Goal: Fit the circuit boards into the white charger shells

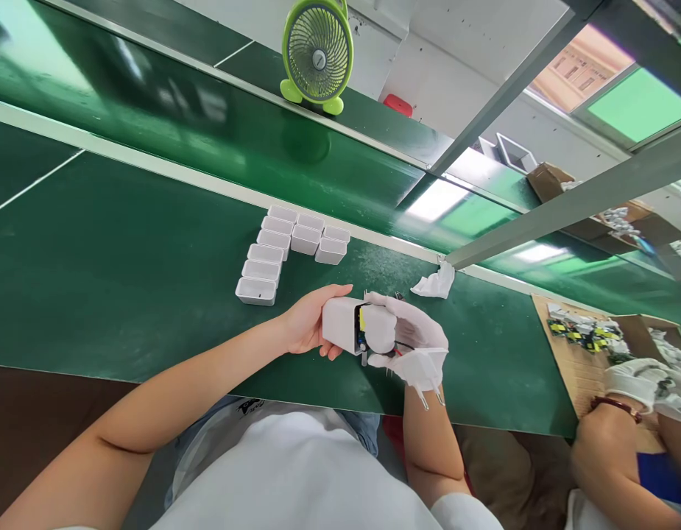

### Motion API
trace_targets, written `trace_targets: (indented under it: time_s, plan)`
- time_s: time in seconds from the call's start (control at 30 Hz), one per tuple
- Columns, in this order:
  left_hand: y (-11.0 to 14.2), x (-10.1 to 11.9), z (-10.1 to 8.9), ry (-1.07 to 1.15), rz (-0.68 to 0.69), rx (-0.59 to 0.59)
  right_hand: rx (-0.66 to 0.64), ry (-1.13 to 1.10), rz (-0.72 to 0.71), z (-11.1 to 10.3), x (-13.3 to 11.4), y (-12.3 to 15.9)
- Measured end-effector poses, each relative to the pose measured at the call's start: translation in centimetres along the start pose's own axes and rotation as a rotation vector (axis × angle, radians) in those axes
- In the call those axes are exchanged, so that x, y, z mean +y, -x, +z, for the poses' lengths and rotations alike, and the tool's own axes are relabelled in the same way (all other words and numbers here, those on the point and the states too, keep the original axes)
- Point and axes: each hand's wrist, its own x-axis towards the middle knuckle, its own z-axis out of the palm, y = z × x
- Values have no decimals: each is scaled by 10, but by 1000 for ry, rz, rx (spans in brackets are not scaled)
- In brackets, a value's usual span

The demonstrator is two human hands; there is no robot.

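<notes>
My bare left hand (302,325) is wrapped round a white plastic charger housing (339,325), its open end facing right. At that opening sits a circuit board (361,340) with a yellow part and dark components, partly inside or just against the housing; I cannot tell which. My right hand (420,318), in a white glove, is closed on the circuit board from the other side. A white plug piece (427,368) with two metal pins hangs at the right palm, and red and black wires run toward it. The glove hides part of the board.
Several white housings (261,270) stand in rows on the green table (152,272). A crumpled white cloth or glove (436,282) lies by the rail. At right, a co-worker's gloved hands (630,383) are near cardboard (553,342) holding circuit boards (588,335). A green fan (318,59) stands behind.
</notes>
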Motion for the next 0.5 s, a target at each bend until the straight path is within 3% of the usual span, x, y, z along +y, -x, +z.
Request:
trace_targets:
  time_s: [0.5]
  plan:
    - [0, 0, -2, -32, -2, 21, -46, -29, -75, 0, 0, -2]
